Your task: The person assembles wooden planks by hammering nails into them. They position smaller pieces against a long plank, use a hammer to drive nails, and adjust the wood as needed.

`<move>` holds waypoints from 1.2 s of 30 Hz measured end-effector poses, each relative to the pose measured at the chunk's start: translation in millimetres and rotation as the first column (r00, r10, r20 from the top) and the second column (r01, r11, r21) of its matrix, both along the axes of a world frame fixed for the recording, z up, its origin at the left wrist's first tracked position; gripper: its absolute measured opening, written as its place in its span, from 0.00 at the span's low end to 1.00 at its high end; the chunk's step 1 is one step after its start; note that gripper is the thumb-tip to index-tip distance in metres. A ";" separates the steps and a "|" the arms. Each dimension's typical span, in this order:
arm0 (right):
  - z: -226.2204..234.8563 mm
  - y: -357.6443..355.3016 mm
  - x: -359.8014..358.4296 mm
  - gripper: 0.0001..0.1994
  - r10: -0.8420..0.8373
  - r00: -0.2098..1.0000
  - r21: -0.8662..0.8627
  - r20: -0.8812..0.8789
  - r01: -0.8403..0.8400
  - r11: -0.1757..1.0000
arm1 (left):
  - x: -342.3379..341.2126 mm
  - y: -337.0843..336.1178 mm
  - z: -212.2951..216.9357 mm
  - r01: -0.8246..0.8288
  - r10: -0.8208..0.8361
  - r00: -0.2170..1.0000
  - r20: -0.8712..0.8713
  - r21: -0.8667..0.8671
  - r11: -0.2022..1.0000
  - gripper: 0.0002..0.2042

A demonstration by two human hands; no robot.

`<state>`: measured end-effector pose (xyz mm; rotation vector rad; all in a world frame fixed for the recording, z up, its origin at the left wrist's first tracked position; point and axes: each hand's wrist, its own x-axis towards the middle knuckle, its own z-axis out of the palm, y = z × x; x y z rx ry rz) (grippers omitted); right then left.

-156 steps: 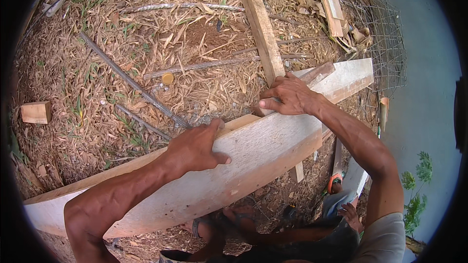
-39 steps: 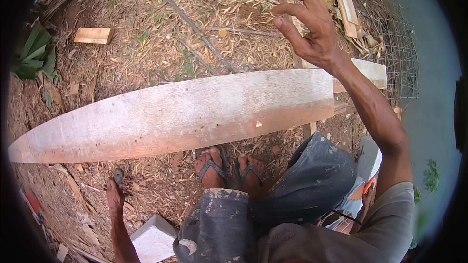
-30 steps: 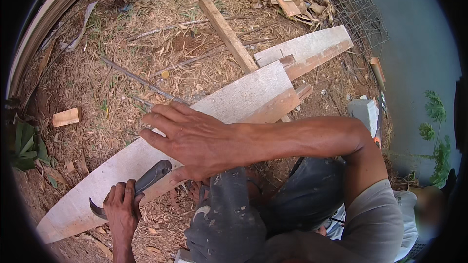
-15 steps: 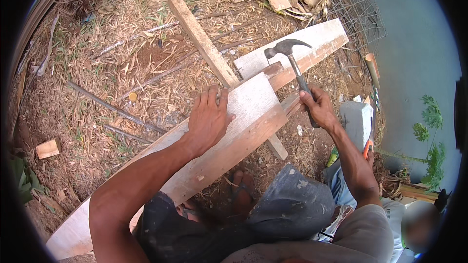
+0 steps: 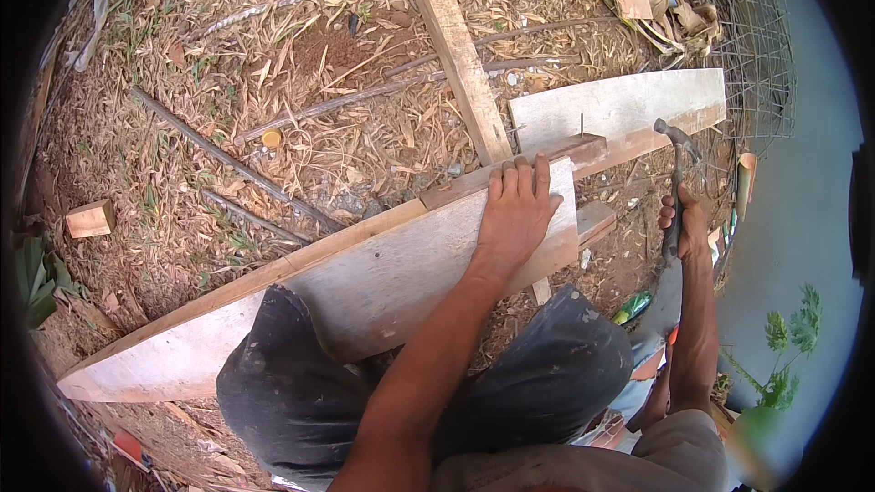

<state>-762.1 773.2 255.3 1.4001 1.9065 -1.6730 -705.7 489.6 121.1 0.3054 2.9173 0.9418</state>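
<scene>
A long whitish wooden board [image 5: 428, 260] lies slanted across my knees, its narrow upper edge turned away from me. My left hand [image 5: 515, 223] grips it near the right end, fingertips over that edge and thumb against the pale face. A brown wood strip [image 5: 510, 173] runs along the edge and overlaps a second whitish board [image 5: 629, 109] beyond. From the strip a thin nail [image 5: 582, 125] stands upright. Off to the right, my right hand [image 5: 690, 223] is closed round the dark handle of a claw hammer [image 5: 676, 159], its head up and clear of the wood.
A wooden batten [image 5: 456, 55] passes under the joined boards. Metal rods [image 5: 237, 164] lie on the straw-covered ground. Wire mesh [image 5: 756, 46] leans along a grey-blue wall [image 5: 820, 210] at right. A small wood block [image 5: 89, 219] sits far left; a green packet [image 5: 632, 308] lies near my right knee.
The hammer has moved right and down, away from the strip, with my right hand. The board has tilted, showing more of its upper edge. The nail in the strip is plainer. My view has shifted.
</scene>
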 end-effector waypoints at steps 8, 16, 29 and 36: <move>4.0 -4.9 2.4 0.20 0.412 0.880 -0.128 0.236 -0.392 0.911 | -1.9 -0.8 3.9 -0.001 0.001 1.000 0.000 -0.040 0.999 0.31; 0.2 -9.2 -8.6 0.19 0.323 0.907 -0.119 0.271 -0.302 0.946 | -1.7 -1.1 6.1 -0.043 0.042 0.999 -0.024 -0.034 0.999 0.29; 48.7 -140.1 -75.2 0.24 0.863 0.366 0.243 0.349 -0.924 0.294 | 3.9 -19.2 10.4 0.627 -0.551 0.712 -0.434 0.041 0.778 0.11; 13.4 -183.0 -78.4 0.23 0.921 -0.313 0.214 0.234 -0.907 -0.363 | 5.7 -11.2 4.8 0.565 -0.519 0.793 -0.320 0.064 0.823 0.04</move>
